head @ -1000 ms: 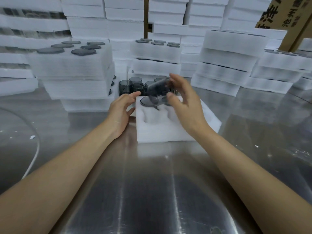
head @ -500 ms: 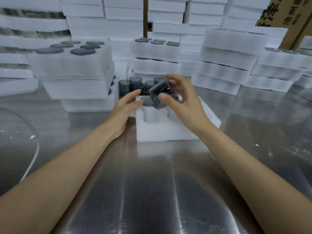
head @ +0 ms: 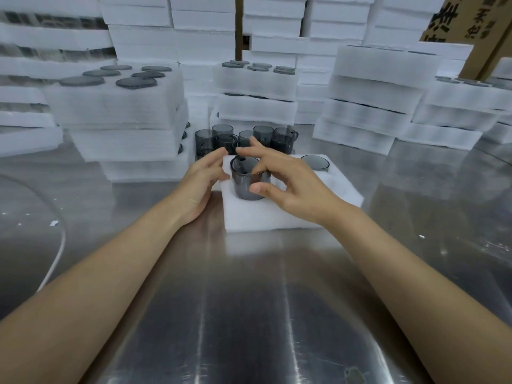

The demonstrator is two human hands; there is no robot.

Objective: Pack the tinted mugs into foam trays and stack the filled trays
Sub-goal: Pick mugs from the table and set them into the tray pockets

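A white foam tray (head: 266,217) lies on the steel table in front of me. My right hand (head: 288,184) grips a grey tinted mug (head: 245,184), thumb on its near side and fingers over its rim, the mug standing partly down in a front-left pocket of the tray. My left hand (head: 203,178) rests against the tray's left edge with fingers relaxed. Another tinted mug (head: 315,162) sits sunk in a far-right pocket. Several loose tinted mugs (head: 243,139) stand in a cluster just behind the tray.
Stacks of filled foam trays (head: 119,112) rise at the left, centre back (head: 256,90) and right (head: 379,92). A cardboard box (head: 471,29) leans at top right. A white cable (head: 55,261) curves over the table's left side.
My right hand has turned the mug from tilted in the air to upright and lowered it into a tray pocket. My left hand has stayed at the tray's left edge.
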